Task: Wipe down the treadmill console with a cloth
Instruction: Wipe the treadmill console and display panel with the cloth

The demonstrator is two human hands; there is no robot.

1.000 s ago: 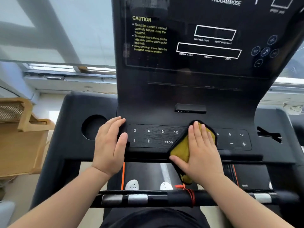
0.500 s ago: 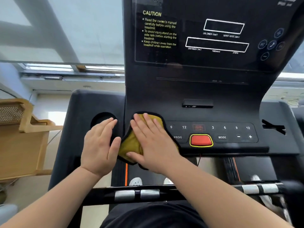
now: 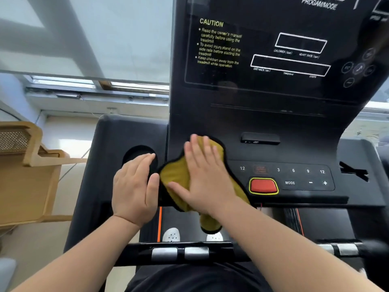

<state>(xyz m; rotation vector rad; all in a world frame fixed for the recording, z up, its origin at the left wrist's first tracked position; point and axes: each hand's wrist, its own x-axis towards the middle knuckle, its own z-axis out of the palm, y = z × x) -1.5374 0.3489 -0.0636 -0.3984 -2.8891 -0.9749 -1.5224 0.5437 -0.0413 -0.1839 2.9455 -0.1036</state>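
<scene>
The black treadmill console (image 3: 273,123) rises in front of me, with a dark display panel above and a button strip (image 3: 294,175) below. A mustard-yellow cloth with a black edge (image 3: 174,175) lies flat over the left part of the button strip. My right hand (image 3: 204,175) presses on the cloth with flat, spread fingers, and one end of the cloth hangs below the console edge. Resting flat on the console's left wing is my left hand (image 3: 134,186), beside the round cup holder (image 3: 136,154), holding nothing.
A red stop button with a yellow rim (image 3: 263,185) sits just right of the cloth. A black handlebar with silver pulse pads (image 3: 181,252) crosses below my arms. A wooden chair (image 3: 27,175) stands at the left. White shoes (image 3: 171,234) show on the belt below.
My right hand slid the cloth from the middle of the button strip to its left end, then up a little onto the console face. My left hand shifted slightly left, toward the cup holder.
</scene>
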